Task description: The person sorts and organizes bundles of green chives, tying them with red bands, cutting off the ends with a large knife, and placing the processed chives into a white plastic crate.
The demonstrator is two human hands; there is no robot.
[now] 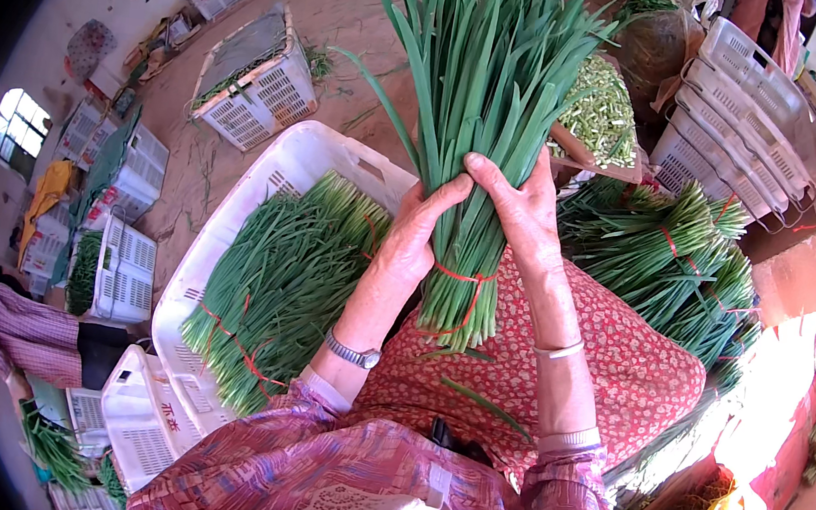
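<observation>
Gripping a long, flat-leaved chive bundle (474, 162), left hand (412, 240) and right hand (523, 213) clamp, seemingly tight.

white plastic crate (230, 225), printed cloth apron (617, 360)

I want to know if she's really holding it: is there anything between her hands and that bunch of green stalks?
Nothing visible. The left hand and right hand both wrap straight around the bunch of green stalks, fingers pressed on it, just above the red string tied around it.
</observation>
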